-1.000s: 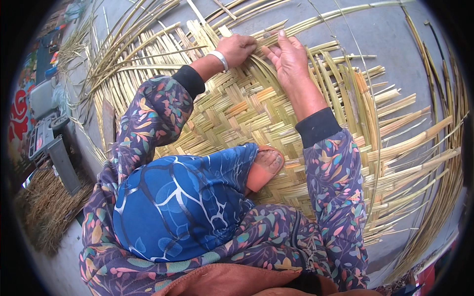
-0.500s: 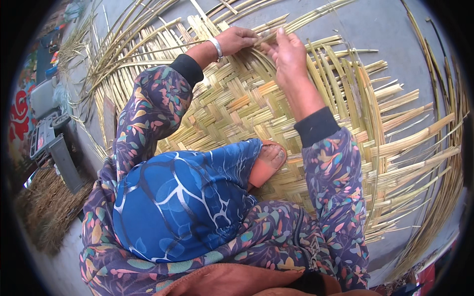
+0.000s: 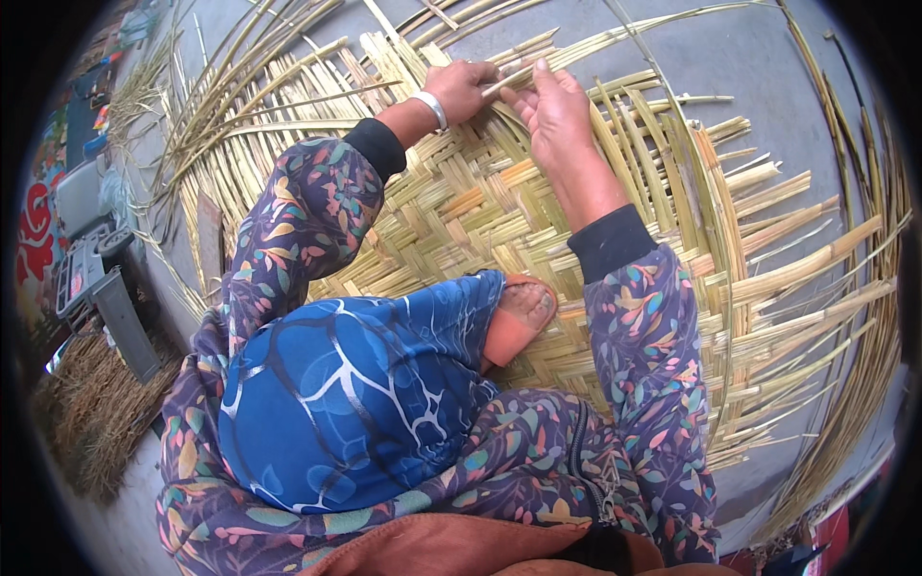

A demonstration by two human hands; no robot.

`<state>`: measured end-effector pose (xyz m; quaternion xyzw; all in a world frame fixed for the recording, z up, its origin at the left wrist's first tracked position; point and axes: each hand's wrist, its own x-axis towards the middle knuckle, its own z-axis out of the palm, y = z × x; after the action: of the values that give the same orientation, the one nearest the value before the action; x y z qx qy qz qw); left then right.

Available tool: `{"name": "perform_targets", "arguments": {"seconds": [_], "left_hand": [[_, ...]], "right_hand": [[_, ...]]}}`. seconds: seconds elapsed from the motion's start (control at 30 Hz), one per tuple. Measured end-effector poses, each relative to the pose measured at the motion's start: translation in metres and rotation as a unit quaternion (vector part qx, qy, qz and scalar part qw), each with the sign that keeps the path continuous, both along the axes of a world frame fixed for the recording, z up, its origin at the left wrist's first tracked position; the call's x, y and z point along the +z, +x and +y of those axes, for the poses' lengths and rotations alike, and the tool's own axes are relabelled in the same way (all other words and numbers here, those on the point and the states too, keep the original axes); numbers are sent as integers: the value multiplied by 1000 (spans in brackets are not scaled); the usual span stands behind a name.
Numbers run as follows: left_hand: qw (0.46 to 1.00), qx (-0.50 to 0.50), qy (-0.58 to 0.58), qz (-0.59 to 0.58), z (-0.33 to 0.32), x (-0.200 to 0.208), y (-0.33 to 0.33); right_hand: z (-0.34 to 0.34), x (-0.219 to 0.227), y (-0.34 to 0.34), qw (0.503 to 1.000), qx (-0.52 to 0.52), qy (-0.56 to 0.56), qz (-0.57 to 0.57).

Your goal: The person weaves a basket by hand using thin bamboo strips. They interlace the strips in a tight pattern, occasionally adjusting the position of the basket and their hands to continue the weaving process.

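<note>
A large woven mat (image 3: 451, 216) of pale bamboo strips lies on the grey ground under me. At its far edge my left hand (image 3: 461, 88), with a silver bangle on the wrist, is closed around a loose bamboo strip (image 3: 523, 72). My right hand (image 3: 555, 110) lies flat on the weave just beside it, fingers together, fingertips touching the same strip. Both forearms wear patterned floral sleeves. My foot in an orange sandal (image 3: 517, 317) rests on the mat, below the hands.
Long unwoven strip ends (image 3: 807, 250) fan out to the right and curve round the rim. More loose strips (image 3: 221, 106) spread at the upper left. A grey metal object (image 3: 101, 288) and dry straw (image 3: 91, 413) sit at the left. My blue-clad knee (image 3: 336, 403) fills the lower middle.
Both hands have shifted slightly up and toward each other at the mat's far edge, and the left hand has closed on a strip.
</note>
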<state>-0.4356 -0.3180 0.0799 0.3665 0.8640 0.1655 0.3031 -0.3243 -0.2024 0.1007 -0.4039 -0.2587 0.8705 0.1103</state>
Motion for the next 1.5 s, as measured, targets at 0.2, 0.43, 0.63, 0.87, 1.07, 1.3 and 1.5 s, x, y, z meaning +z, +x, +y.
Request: {"name": "perform_targets", "arguments": {"seconds": [0.2, 0.43, 0.63, 0.87, 1.07, 1.3, 1.5], "left_hand": [[983, 79, -39, -161, 14, 20, -1], [959, 1, 256, 124, 4, 42, 9], [818, -445, 298, 208, 44, 112, 112], [860, -434, 266, 18, 72, 131, 170], [901, -306, 168, -259, 117, 173, 226], [867, -345, 86, -349, 121, 243, 280], [834, -425, 13, -351, 128, 225, 355]], "right_hand": [[-27, 25, 34, 987, 120, -56, 89], [-38, 41, 118, 913, 396, 80, -50], [13, 56, 217, 708, 523, 472, -50], [82, 166, 275, 558, 596, 514, -262], [85, 244, 351, 394, 325, 826, -238], [42, 234, 442, 941, 106, 280, -160], [17, 165, 462, 962, -143, 198, 118]]}}
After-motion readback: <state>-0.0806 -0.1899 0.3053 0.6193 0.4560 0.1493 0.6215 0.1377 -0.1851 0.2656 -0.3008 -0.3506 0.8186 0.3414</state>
